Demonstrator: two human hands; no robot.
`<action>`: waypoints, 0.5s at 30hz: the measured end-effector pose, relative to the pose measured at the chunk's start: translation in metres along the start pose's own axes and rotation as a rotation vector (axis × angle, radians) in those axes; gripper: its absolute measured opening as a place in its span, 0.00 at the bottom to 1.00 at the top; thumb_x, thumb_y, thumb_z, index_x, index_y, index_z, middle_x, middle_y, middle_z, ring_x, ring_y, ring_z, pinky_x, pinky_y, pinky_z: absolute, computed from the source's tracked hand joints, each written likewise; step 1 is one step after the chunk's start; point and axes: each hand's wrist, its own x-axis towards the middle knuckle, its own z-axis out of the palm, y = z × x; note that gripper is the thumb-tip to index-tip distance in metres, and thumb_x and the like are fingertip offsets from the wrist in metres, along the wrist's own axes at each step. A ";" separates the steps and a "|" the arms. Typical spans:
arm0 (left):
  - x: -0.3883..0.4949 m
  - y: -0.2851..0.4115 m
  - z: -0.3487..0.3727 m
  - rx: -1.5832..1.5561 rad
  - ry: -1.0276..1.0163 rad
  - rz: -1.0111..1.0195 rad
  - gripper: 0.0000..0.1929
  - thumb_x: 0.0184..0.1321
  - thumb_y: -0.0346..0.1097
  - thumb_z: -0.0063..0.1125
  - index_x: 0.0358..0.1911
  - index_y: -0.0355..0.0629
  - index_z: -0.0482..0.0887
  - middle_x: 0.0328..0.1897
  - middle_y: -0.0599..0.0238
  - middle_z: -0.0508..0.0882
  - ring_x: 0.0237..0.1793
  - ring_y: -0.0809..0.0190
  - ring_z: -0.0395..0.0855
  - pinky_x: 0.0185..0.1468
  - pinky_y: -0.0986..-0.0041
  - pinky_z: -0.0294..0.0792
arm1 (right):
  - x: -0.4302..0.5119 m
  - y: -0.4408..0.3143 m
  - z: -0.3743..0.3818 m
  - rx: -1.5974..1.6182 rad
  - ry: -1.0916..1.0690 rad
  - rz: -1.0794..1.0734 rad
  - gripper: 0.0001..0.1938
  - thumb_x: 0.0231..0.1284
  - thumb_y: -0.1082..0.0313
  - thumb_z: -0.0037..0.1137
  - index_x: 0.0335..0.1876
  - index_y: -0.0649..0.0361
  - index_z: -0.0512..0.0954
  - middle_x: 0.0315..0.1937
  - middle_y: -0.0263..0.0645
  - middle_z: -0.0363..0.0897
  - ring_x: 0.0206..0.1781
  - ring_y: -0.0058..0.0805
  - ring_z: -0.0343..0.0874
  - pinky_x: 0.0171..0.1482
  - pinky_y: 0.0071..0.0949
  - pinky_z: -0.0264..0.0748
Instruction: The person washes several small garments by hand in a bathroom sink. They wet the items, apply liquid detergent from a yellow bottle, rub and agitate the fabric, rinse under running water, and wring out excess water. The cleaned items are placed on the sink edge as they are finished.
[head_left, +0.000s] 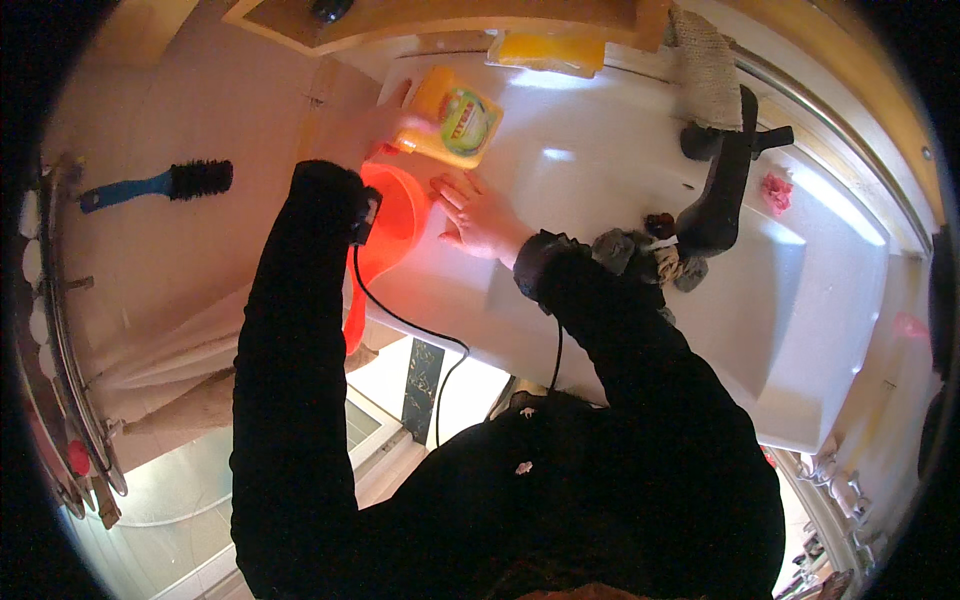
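Observation:
My left hand (379, 116), blurred, is at the left side of a yellow plastic bottle (420, 146) with a green printed label, its fingers over the bottle's edge. The bottle lies tilted, its narrow end by the rim of an orange plastic dipper (397, 214). The dipper's handle points towards me, and my left sleeve covers part of it. Just right of the dipper, my right hand (480, 217) is spread with fingers apart, holding nothing, over the white washbasin (600, 165). Both wrists wear dark bands with cables.
A black tap (716, 187) stands at the right, a knitted cloth (705, 67) hanging above it. Several grey, crumpled bundles (615, 251) lie near its spout. A pink crumpled piece (776, 193) is beyond. Also here are a yellow package (551, 54) and a round hairbrush (157, 185).

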 end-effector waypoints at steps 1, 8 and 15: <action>0.002 -0.003 -0.003 0.062 0.024 0.027 0.52 0.42 0.47 0.66 0.71 0.53 0.46 0.57 0.64 0.71 0.48 0.65 0.73 0.43 0.74 0.69 | 0.003 0.000 0.000 0.023 -0.074 0.019 0.36 0.52 0.41 0.52 0.61 0.59 0.67 0.65 0.39 0.62 0.70 0.35 0.54 0.71 0.38 0.43; 0.012 -0.020 -0.001 -0.052 0.005 0.253 0.43 0.36 0.47 0.74 0.59 0.43 0.64 0.49 0.62 0.76 0.48 0.60 0.75 0.52 0.73 0.67 | 0.016 0.013 -0.001 0.115 0.132 0.052 0.33 0.49 0.45 0.58 0.58 0.60 0.69 0.63 0.40 0.63 0.69 0.36 0.55 0.69 0.36 0.50; 0.073 -0.015 0.050 -0.133 0.130 0.401 0.43 0.29 0.43 0.78 0.52 0.36 0.67 0.48 0.53 0.74 0.50 0.57 0.73 0.53 0.70 0.67 | 0.018 0.015 -0.004 0.071 0.051 0.024 0.33 0.51 0.47 0.56 0.60 0.59 0.67 0.66 0.40 0.59 0.70 0.38 0.53 0.69 0.39 0.48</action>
